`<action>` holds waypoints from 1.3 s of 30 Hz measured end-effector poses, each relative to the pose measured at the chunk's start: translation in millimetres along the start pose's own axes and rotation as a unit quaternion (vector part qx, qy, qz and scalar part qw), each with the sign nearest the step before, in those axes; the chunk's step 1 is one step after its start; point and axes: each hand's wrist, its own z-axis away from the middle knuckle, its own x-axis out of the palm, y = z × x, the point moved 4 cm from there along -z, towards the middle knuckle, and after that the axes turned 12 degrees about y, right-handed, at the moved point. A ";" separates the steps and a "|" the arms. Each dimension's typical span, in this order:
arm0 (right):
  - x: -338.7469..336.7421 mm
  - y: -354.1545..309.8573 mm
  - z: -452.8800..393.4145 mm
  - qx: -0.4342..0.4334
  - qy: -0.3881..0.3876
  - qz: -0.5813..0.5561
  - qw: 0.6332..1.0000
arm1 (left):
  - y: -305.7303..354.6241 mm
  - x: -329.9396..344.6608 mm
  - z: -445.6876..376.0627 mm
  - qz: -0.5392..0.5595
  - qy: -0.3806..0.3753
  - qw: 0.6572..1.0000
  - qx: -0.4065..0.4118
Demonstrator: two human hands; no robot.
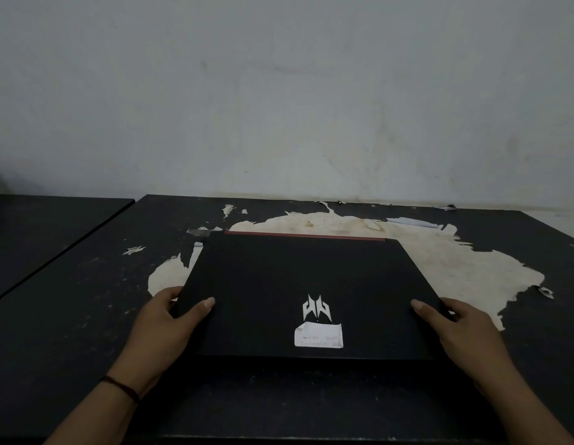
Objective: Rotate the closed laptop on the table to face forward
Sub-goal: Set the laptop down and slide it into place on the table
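Observation:
A closed black laptop (pixel 289 284) lies in the middle of the dark table (pixel 86 300). Its lid carries a silver logo and a white paper sticker near the front edge, and a red strip runs along its far edge. My left hand (pixel 170 322) grips the laptop's left side, thumb on the lid and fingers under the edge. My right hand (pixel 452 326) grips the right side the same way. The laptop's long edges run square to the table's front.
The table's dark coating has peeled off in a large pale patch (pixel 456 268) behind and to the right of the laptop. A second dark table (pixel 38 226) stands at the left with a narrow gap between. A pale wall (pixel 279 91) rises right behind.

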 end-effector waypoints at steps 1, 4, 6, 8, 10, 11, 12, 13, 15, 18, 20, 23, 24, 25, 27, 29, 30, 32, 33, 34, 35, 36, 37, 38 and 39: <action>0.4 0.2 0.1 0.002 -0.001 0.002 1.000 | 0.3 0.8 0.3 -0.006 0.001 1.000 0.000; 0.3 -0.5 -0.4 -0.004 -0.003 0.008 1.000 | -0.6 0.7 -1.5 -0.024 0.004 1.000 -0.004; -0.1 -0.8 -1.3 -0.006 -0.005 0.006 1.000 | -1.6 0.2 -3.9 -0.043 0.000 0.999 -0.006; -0.6 -1.8 -1.6 -0.006 -0.009 0.000 1.000 | -2.4 0.6 -6.0 -0.056 -0.007 0.998 -0.004; -0.8 -3.2 -1.5 -0.008 -0.010 0.004 1.000 | 0.2 0.7 -7.1 -0.071 -0.017 0.997 -0.001; -0.1 -2.4 -2.3 -0.007 -0.010 0.005 1.000 | 4.1 0.6 -6.7 -0.079 -0.027 0.996 0.003; -0.1 -2.3 -2.2 -0.006 -0.010 0.009 1.000 | 7.6 0.4 -7.0 -0.089 -0.040 0.995 0.001; -0.3 -2.4 -2.1 -0.004 -0.013 0.011 1.000 | 11.6 0.8 -7.6 -0.099 -0.051 0.994 0.000; -0.3 -1.1 -3.0 -0.002 -0.019 0.009 1.000 | 17.9 0.6 -11.0 -0.134 -0.059 0.989 -0.003; -1.2 0.2 -2.7 0.000 -0.021 0.012 1.000 | 24.4 1.6 -15.9 -0.202 -0.048 0.978 0.009; -1.8 1.2 -3.1 0.002 -0.014 0.016 1.000 | 26.9 3.2 -19.3 -0.239 -0.046 0.970 0.025; -1.5 0.7 -2.2 0.007 -0.009 0.006 1.000 | 31.4 4.6 -22.5 -0.283 -0.049 0.957 0.048; -1.1 1.1 -2.8 0.005 -0.008 -0.001 1.000 | 32.6 5.0 -23.0 -0.295 -0.050 0.953 0.055; -1.1 1.9 -3.0 0.008 -0.006 -0.005 1.000 | 33.3 5.2 -22.8 -0.303 -0.050 0.950 0.063; -0.7 4.5 -3.9 0.016 -0.001 -0.010 1.000 | 32.5 4.7 -23.1 -0.309 -0.045 0.947 0.072; -0.8 6.3 -4.8 0.017 0.005 -0.007 1.000 | 30.7 4.3 -24.1 -0.318 -0.035 0.945 0.073; -1.0 6.6 -5.5 0.014 0.006 -0.003 1.000 | 29.9 4.0 -24.4 -0.327 -0.030 0.942 0.074; -1.8 5.7 -6.2 0.005 0.005 0.004 1.000 | 28.5 4.1 -25.9 -0.348 -0.022 0.934 0.081; -1.6 6.0 -6.9 -0.002 0.005 0.010 1.000 | 28.1 4.0 -26.7 -0.363 -0.017 0.928 0.087; -1.2 6.9 -7.5 -0.009 0.006 0.018 1.000 | 28.0 3.8 -27.0 -0.381 -0.013 0.920 0.095; -0.8 7.8 -7.8 -0.014 0.007 0.026 1.000 | 27.9 3.5 -27.5 -0.399 -0.009 0.911 0.103; -0.6 7.5 -7.5 -0.020 0.008 0.034 0.999 | 28.1 3.1 -27.8 -0.412 -0.005 0.904 0.110; -0.6 7.5 -8.1 -0.024 0.011 0.041 0.999 | 28.2 3.0 -28.4 -0.423 -0.003 0.899 0.116; -0.5 7.1 -8.5 -0.026 0.016 0.046 0.998 | 28.5 3.1 -28.5 -0.430 -0.001 0.895 0.120; -0.4 6.9 -8.7 -0.027 0.019 0.055 0.998 | 28.9 3.5 -28.2 -0.437 0.000 0.891 0.122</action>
